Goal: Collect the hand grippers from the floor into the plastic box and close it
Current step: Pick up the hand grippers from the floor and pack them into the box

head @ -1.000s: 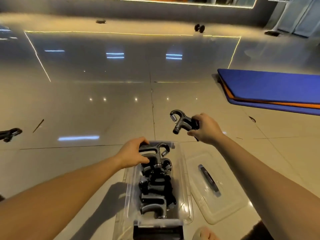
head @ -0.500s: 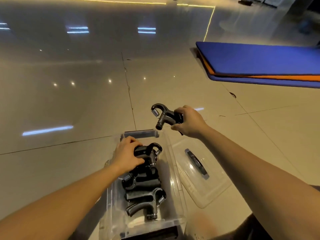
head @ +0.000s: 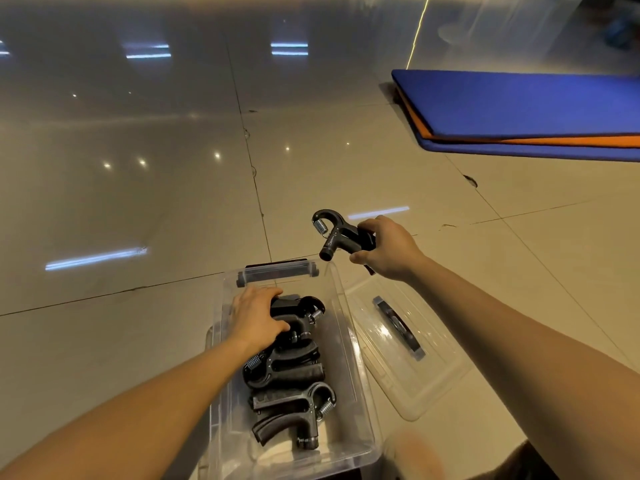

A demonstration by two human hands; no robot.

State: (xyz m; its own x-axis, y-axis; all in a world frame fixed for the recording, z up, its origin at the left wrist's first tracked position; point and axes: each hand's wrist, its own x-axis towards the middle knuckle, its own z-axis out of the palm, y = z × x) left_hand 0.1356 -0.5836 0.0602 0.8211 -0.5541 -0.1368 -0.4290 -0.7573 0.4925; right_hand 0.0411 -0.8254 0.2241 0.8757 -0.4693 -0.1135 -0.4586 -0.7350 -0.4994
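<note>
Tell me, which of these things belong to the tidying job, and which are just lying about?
Part of the job: plastic box; its lid, off, on the floor beside it; stored grippers inside; top gripper, gripped by the left hand; raised gripper, held by the right hand.

Just lying about: blue and orange mats.

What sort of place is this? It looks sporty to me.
Probably a gym or fitness studio: folded blue-and-orange exercise mats lie on a glossy tiled floor, and black spring hand grippers are being packed into a clear plastic box.
</note>
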